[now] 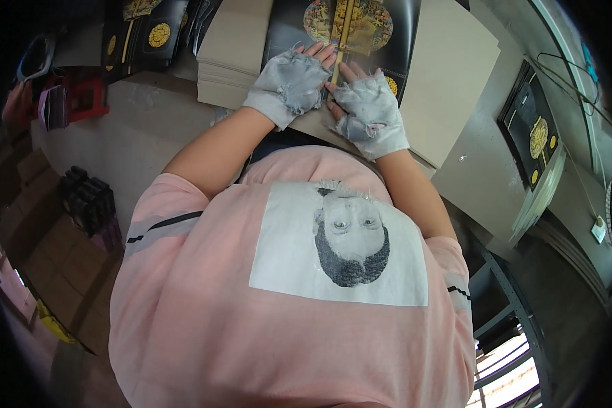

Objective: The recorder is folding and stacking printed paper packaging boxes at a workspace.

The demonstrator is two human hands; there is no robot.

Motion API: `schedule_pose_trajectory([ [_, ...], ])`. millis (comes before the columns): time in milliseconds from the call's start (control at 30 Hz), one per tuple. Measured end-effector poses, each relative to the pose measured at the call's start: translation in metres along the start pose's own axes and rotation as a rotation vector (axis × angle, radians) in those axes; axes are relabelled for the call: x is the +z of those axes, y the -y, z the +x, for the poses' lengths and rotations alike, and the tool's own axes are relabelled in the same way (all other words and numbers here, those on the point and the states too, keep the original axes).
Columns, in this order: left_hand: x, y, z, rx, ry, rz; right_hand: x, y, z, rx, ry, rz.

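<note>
A glossy black printed cover (404, 41) with gold and coloured round motifs and a gold centre stripe lies in front of me on a stack of grey-beige boards (452, 75). Both my hands wear frayed, fingerless white-grey gloves. My left hand (296, 78) lies on the cover's near part, fingers stretched toward the gold stripe. Just right of the stripe, my right hand (370, 109) rests on the near edge with its fingers apart. Nothing shows in either hand. The gloved hands hide part of that near edge.
More boards (231, 47) are stacked at the left. Black-and-gold pieces (139, 41) lie farther left, beside a red crate (88, 95). Another person's hand (17, 102) shows at the left rim. Similar black sheets (534, 129) are piled at the right, near hanging cables (571, 95).
</note>
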State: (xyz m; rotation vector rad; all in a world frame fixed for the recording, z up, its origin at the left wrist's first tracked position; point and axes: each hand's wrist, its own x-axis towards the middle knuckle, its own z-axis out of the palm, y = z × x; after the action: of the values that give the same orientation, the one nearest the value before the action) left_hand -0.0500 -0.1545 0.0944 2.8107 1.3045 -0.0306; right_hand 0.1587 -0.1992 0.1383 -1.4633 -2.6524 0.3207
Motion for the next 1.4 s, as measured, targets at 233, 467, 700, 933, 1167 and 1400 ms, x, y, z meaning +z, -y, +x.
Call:
schedule_pose_trajectory([
  [233, -0.006, 0.007, -0.004, -0.037, 0.051, -0.059, 0.004, -0.024, -0.007, -0.103, 0.173, -0.047],
  [467, -0.004, 0.003, 0.003, -0.051, 0.115, -0.168, -0.011, -0.09, 0.052, -0.067, 0.116, -0.164],
  [700, -0.001, 0.004, 0.001, -0.061, 0.155, -0.254, -0.023, -0.188, 0.157, -0.127, -0.038, -0.21],
  [933, 0.002, 0.004, -0.002, -0.07, 0.111, -0.335, -0.05, -0.223, 0.244, 0.099, -0.037, -0.177],
  [1167, 0.001, 0.006, 0.001, -0.072, 0.079, -0.386, -0.047, -0.234, 0.261, 0.35, -0.342, -0.282],
  [1400, 0.008, 0.005, -0.005, -0.061, 0.04, -0.295, 0.007, -0.183, 0.17, 0.407, -0.276, -0.204],
])
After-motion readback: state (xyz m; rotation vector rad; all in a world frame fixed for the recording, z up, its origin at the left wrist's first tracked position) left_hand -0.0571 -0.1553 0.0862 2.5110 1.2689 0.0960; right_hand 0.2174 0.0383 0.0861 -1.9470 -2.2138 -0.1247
